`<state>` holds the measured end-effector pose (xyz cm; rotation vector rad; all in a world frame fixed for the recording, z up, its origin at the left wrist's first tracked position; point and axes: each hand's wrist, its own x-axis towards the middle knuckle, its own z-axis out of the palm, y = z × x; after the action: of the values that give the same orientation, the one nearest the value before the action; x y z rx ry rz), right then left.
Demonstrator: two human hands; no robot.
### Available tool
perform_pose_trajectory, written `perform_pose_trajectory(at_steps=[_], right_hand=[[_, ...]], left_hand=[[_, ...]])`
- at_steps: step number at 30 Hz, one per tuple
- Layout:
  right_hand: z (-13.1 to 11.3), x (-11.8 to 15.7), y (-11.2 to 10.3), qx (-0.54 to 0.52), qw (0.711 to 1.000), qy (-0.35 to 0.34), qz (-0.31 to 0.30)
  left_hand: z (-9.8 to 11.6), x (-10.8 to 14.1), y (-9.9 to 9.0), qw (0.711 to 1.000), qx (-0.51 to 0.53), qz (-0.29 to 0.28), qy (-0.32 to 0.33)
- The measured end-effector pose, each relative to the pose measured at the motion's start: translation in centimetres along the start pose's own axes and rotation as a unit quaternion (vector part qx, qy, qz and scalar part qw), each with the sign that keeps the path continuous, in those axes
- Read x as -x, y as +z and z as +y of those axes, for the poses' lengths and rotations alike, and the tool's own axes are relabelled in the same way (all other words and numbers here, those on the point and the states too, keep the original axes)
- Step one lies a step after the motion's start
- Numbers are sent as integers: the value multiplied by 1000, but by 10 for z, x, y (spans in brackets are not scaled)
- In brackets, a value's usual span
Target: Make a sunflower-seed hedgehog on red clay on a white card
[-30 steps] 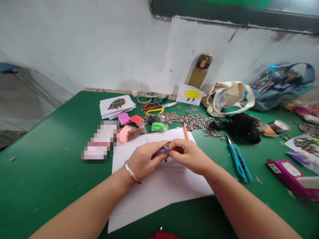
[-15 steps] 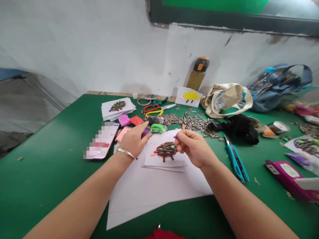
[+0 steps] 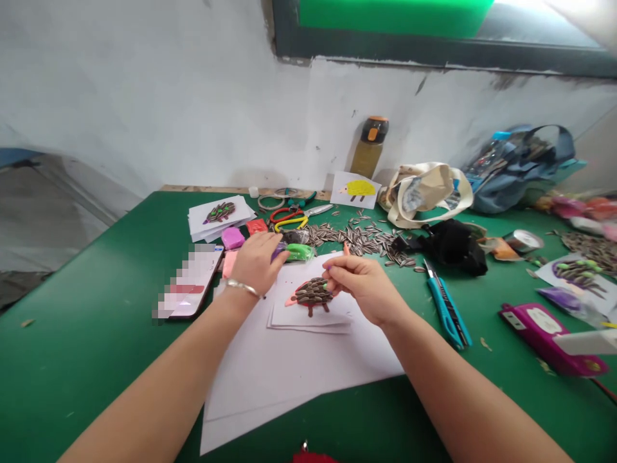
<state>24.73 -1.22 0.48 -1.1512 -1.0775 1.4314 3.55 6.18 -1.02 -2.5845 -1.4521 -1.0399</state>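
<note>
The right hand (image 3: 361, 290) pinches narrowly, thumb to forefinger, on what looks like a purple speck (image 3: 328, 267) of clay, just above the seed hedgehog (image 3: 313, 292) on a paper stack (image 3: 289, 318). The left hand (image 3: 257, 263) curls around a purple lump (image 3: 278, 251) near the green clay (image 3: 299, 253). The hedgehog's seed spines are already laid, with green dots among them.

a green table (image 3: 96, 360) carries a white paper stack (image 3: 289, 399) near its front edge, with a pixelated phone (image 3: 190, 283) just beside it. farther back lie pink clay (image 3: 232, 238), green clay (image 3: 299, 252), scissors (image 3: 289, 218), a spread of sunflower seeds (image 3: 357, 238), a canvas bag (image 3: 424, 196), black cloth (image 3: 456, 247), a blue utility knife (image 3: 446, 315) and a magenta case (image 3: 547, 337).
</note>
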Motion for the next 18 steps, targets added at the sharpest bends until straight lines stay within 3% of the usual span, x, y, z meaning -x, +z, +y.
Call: perform_pose_trajectory(at_steps=[2,4,6,9,12,15,18], right_hand=[[0,1,3,35,999,-6,-8],[0,5,8,97,995,-21,-7],[0,9,12,189,980,-64,2],[3,14,16,316,928,-195,18],[6,15,19,377,872,-313,19],[10,14,20,392,844,-367,21],[14,11,21,399,836,-377,24]], left_hand=[[18,11,-11,992,92,45,-79],[38,21,-19,951,245,-16,-189],[56,30,-22,869,412,-83,-262],[73,39,-18,707,591,-144,-360],[80,42,-15,603,669,-191,-389],[80,41,-17,547,713,-202,-390],[76,41,-18,523,730,-202,-392]])
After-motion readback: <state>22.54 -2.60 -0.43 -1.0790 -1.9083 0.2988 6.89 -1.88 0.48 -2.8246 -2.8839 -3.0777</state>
